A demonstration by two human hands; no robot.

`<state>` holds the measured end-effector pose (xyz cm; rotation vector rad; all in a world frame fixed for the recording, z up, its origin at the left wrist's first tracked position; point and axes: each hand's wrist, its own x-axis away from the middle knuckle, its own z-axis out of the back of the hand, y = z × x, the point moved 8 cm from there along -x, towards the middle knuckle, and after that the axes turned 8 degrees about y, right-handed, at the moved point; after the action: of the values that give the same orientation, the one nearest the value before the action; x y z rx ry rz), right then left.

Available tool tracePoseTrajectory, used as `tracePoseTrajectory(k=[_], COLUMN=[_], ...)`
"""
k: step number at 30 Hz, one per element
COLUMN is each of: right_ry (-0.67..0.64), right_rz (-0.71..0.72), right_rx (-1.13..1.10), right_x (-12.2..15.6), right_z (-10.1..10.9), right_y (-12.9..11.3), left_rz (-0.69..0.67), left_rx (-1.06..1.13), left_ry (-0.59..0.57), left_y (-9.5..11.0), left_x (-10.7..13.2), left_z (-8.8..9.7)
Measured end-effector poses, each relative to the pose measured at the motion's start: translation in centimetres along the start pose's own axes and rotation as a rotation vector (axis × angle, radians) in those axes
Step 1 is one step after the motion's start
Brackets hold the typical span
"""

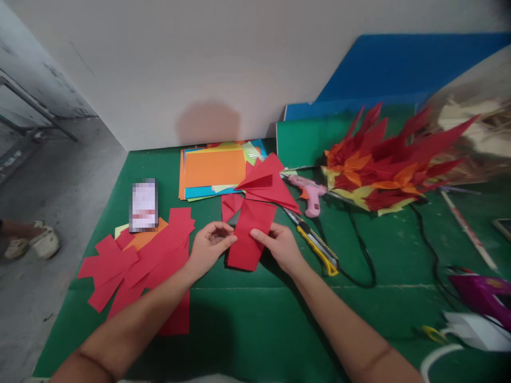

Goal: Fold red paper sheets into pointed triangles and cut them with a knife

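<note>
Between my hands, just over the green table, is a folded piece of red paper (252, 239). My left hand (211, 244) pinches its left edge between thumb and fingers. On the right side, my right hand (281, 244) grips it, thumb on top and fingers behind. Beyond it lie pointed red paper pieces (271, 183) with folds. Several red paper strips (159, 260) are spread in a loose pile to the left, beside my left forearm. A yellow utility knife (317, 247) rests to the right of my right hand.
A pink glue gun (311, 194) lies behind the knife, with cords nearby. Coloured sheets (215, 167) are stacked at the back; a phone (143, 205) sits left. A red-and-orange paper flame shape (391, 165) stands at right. A person's shoe (43, 239) shows on the floor.
</note>
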<state>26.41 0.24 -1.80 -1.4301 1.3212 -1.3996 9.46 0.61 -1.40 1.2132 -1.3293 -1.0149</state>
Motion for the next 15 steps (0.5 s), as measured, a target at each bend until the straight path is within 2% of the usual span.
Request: tracePoseTrajectory(k=[5,9,12,15], right_ry=[0.005,0.050,0.097,0.096], right_rz=[0.025,0.012,-0.018,-0.042], right_rx=[0.016,-0.026,-0.062,-0.069], right_x=[0.0,0.0,-0.1,-0.1], right_z=[0.0,0.3,0.7,0.7], right_y=[-0.2,-0.1,0.1,0.2], left_rz=[-0.121,-0.235,-0.250,-0.247], left_rx=[-0.035,-0.117,-0.186,-0.219], left_ry=[0.003,-0.078,-0.143,-0.148], left_y=[0.8,1.8,1.9,1.9], left_x=[0.2,0.7,1.1,1.3], left_z=[-0.1,-0.6,-1.1,-1.1])
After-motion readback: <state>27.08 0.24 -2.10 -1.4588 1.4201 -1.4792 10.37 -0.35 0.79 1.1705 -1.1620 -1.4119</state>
